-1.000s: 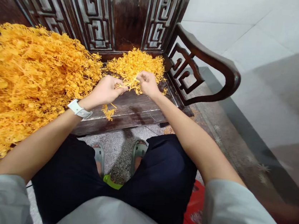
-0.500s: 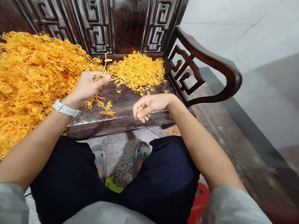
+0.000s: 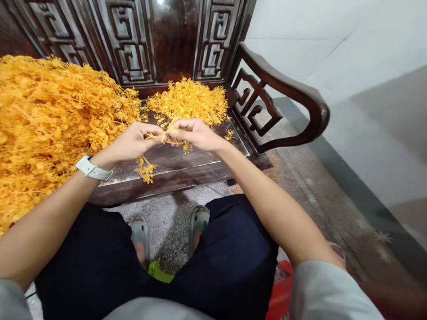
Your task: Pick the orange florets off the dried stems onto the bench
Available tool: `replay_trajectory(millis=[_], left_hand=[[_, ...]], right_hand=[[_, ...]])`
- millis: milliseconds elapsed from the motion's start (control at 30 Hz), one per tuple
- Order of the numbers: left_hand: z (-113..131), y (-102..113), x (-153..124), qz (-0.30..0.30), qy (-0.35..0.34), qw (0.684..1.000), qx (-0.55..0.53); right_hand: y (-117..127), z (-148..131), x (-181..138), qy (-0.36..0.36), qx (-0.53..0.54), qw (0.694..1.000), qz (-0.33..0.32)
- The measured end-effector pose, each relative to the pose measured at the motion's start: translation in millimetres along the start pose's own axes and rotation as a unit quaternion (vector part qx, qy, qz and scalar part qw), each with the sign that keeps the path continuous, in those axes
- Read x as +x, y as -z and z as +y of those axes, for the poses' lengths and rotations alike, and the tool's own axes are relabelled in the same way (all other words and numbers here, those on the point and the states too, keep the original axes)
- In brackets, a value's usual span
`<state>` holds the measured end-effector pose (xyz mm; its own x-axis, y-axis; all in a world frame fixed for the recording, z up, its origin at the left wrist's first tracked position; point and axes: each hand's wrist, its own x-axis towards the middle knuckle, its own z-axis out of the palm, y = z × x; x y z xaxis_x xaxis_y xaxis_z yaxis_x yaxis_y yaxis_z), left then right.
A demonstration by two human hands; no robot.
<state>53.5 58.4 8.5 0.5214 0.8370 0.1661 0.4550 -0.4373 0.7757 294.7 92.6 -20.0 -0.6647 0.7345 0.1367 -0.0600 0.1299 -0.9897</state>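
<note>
Between my two hands is an orange plastic flower sprig, thin-stemmed with small frilly tips. My left hand, with a pale watch band on the wrist, is closed on its stem. The fingers of my right hand pinch the sprig just to the right, close to the left fingertips. A bit of sprig hangs below my left fingers, over the bench edge. To the left rises a big heap of orange sprigs. Behind my hands lies a smaller pile of loose orange flower pieces.
Everything rests on a dark carved wooden bench with a latticed back and a curved armrest at the right. A pale wall stands beyond it. Below are my slippered feet, a green object and something red by my right leg.
My right hand has risen from above the bench's front edge and moved left to grip the sprig beside my left hand. The view has shifted slightly.
</note>
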Motion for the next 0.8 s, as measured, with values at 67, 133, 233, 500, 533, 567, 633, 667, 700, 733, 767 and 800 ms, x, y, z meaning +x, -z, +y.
replay_trajectory(millis=[67, 133, 233, 500, 533, 567, 633, 667, 700, 733, 767, 800], left_hand=[[3, -4, 1, -0.005, 0.009, 1.0, 0.025], [8, -8, 4, 0.027, 0.034, 0.996, 0.072], [20, -12, 8, 0.085, 0.055, 0.985, 0.142], [17, 3, -17, 0.088, 0.097, 0.986, 0.103], [13, 5, -18, 0.103, 0.097, 0.986, 0.093], [9, 7, -18, 0.112, 0.099, 0.985, 0.085], [3, 10, -16, 0.116, 0.112, 0.984, 0.08], [0, 11, -15, 0.119, 0.119, 0.982, 0.082], [-2, 14, -14, 0.124, 0.126, 0.981, 0.085], [-4, 16, -13, 0.132, 0.13, 0.979, 0.087], [-6, 19, -13, 0.144, 0.132, 0.977, 0.086], [-9, 22, -13, 0.16, 0.136, 0.974, 0.083]], right_hand=[[-1, 1, 2, 0.016, 0.012, 0.999, 0.047], [-1, 4, 7, 0.012, 0.024, 0.987, 0.159], [6, 9, 16, -0.029, 0.027, 0.956, 0.292], [68, 8, -26, -0.141, -0.034, 0.92, 0.365], [66, 12, -32, -0.175, -0.042, 0.944, 0.277], [60, 15, -37, -0.217, -0.058, 0.963, 0.152], [45, 19, -40, -0.289, -0.098, 0.942, -0.142], [38, 18, -39, -0.299, -0.11, 0.91, -0.266], [32, 14, -38, -0.288, -0.107, 0.884, -0.351], [27, 7, -36, -0.257, -0.083, 0.884, -0.383], [25, -3, -33, -0.21, -0.037, 0.904, -0.37], [24, -14, -29, -0.152, 0.023, 0.938, -0.312]])
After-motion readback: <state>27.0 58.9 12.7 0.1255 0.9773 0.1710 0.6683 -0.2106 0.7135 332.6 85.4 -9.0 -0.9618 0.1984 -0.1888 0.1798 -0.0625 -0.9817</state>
